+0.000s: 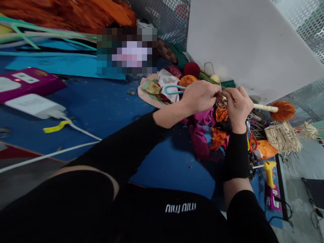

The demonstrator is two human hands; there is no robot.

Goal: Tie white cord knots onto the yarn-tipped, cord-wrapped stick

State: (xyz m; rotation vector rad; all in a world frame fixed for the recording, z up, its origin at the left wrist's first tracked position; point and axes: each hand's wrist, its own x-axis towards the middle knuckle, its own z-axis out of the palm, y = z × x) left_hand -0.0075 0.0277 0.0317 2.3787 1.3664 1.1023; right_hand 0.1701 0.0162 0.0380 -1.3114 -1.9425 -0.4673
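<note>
My left hand (202, 96) is closed, its fingertips pinched close to those of my right hand. A light blue loop (172, 89) sticks out from my left hand; whether it is a handle or bent wire I cannot tell. My right hand (239, 105) is closed around a cream-wrapped stick (264, 107), which ends at the right in a fuzzy orange ball (282, 111). The small brownish piece between the fingertips is too hidden to name. Below the hands lie magenta cloth (199, 141) and crumpled orange scraps (218, 138).
A dark red ball (191, 70) and another orange ball (187, 80) lie behind my left hand. Red-handled scissors (253, 141), a yellow glue gun (270, 172) and a straw-coloured lattice piece (283, 136) are at the right. A purple power strip (37, 81) and white cable (48, 157) lie left.
</note>
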